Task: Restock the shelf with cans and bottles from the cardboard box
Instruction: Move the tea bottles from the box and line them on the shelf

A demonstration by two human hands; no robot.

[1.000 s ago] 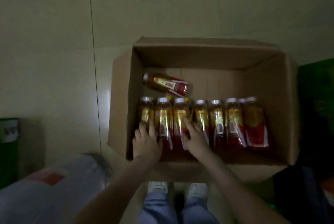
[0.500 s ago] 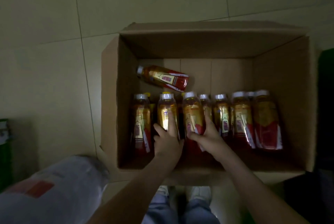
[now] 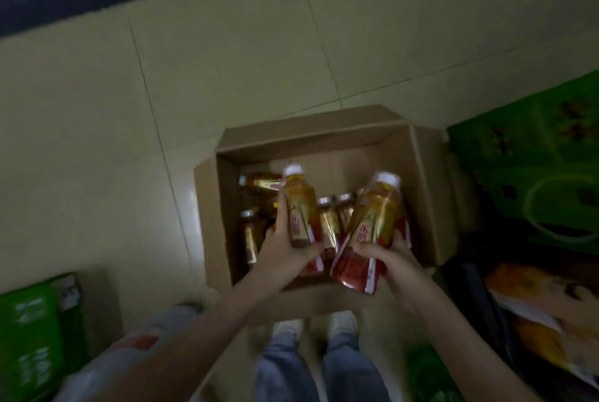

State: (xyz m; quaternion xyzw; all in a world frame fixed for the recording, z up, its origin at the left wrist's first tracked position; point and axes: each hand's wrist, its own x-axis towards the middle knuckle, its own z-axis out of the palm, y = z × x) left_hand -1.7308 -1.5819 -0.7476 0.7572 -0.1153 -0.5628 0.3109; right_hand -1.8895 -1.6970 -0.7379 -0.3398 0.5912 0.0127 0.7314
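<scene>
Amber bottles (image 3: 299, 207) with white caps and red-and-gold labels, brown cardboard box (image 3: 428, 181), pale tiled floor (image 3: 227, 61).

The cardboard box (image 3: 424, 181) sits on the floor (image 3: 227, 77), ahead of the person's shoes (image 3: 288, 325). Inside it, one bottle (image 3: 259, 183) lies toppled at the far left corner; others (image 3: 327, 223) stand behind the raised hands. Left hand (image 3: 285, 252) holds a bottle (image 3: 299, 207) above the box; right hand (image 3: 392, 259) holds another bottle (image 3: 369, 233) beside it. A crate (image 3: 534, 161) stands right of the box.
</scene>
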